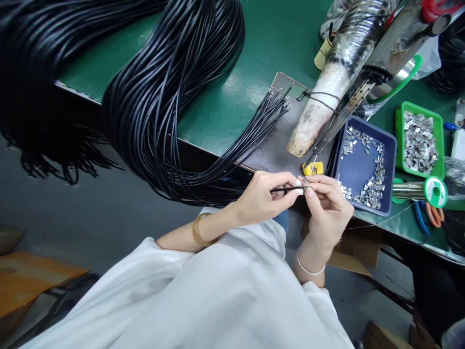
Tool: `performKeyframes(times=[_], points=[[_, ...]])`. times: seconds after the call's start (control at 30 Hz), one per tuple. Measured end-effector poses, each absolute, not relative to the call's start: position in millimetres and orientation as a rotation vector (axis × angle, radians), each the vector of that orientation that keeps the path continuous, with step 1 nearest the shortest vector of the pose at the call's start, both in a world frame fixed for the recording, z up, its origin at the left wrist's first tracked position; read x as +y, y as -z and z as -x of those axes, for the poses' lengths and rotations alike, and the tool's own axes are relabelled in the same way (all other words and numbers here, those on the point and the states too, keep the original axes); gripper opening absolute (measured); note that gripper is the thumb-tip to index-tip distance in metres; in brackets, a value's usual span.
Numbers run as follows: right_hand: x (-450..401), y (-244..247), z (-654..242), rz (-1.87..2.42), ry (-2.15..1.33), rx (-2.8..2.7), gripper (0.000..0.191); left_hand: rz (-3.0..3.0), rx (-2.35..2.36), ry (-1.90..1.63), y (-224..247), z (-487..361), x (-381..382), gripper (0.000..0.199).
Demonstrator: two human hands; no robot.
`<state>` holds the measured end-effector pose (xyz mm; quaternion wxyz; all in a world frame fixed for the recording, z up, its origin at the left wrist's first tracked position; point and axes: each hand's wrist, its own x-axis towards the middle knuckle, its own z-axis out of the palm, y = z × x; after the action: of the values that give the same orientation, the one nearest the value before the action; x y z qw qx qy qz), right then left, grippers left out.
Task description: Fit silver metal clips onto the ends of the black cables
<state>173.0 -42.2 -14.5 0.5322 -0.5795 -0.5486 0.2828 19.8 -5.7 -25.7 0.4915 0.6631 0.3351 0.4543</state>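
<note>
My left hand (pixel 269 194) is closed in a pinch on a black cable (pixel 281 189), close to its end. Fingertip to fingertip with it, my right hand (pixel 329 206) pinches at the cable's tip; whatever small piece lies between those fingers is hidden. White coverings show on some fingertips. Just beyond the hands lies a yellow sponge (pixel 317 168), under the thin tip of a slanted metal tool on a stand. A blue tray (pixel 358 172) of small metal clips stands beside my right hand.
A thick bundle of black cables (pixel 152 97) hangs over the table edge at left, stripped ends on a dark board (pixel 279 131). A wrapped hose (pixel 327 92) slants down from above. Right: a green tray (pixel 440 145) of metal pieces, a solder spool (pixel 436 192), orange-and-blue-handled pliers (pixel 421 218).
</note>
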Motion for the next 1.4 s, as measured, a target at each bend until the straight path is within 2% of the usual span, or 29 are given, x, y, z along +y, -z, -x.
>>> performKeyframes(times=[0.43, 0.67, 0.87, 1.03, 1.27, 1.4], points=[[-40, 18, -174, 1.267, -0.837, -1.236, 0.004, -1.659, 0.796, -1.322, 32, -22, -9, 0.007], [-46, 15, -166, 1.377, -0.508, -1.352, 0.012, -1.678, 0.822, -1.333, 34, -23, -9, 0.008], [-42, 20, -167, 1.209, -0.744, -1.2, 0.016, -1.743, 0.804, -1.397, 34, -22, -9, 0.008], [-43, 19, -166, 1.212, -0.753, -1.192, 0.016, -1.762, 0.805, -1.444, 34, -23, -10, 0.007], [-41, 22, -174, 1.143, -0.96, -1.114, 0.01, -1.889, 0.749, -1.538, 34, -22, -9, 0.008], [-39, 26, -179, 1.054, -1.111, -1.088, 0.006, -1.839, 0.713, -1.456, 30, -20, -10, 0.009]])
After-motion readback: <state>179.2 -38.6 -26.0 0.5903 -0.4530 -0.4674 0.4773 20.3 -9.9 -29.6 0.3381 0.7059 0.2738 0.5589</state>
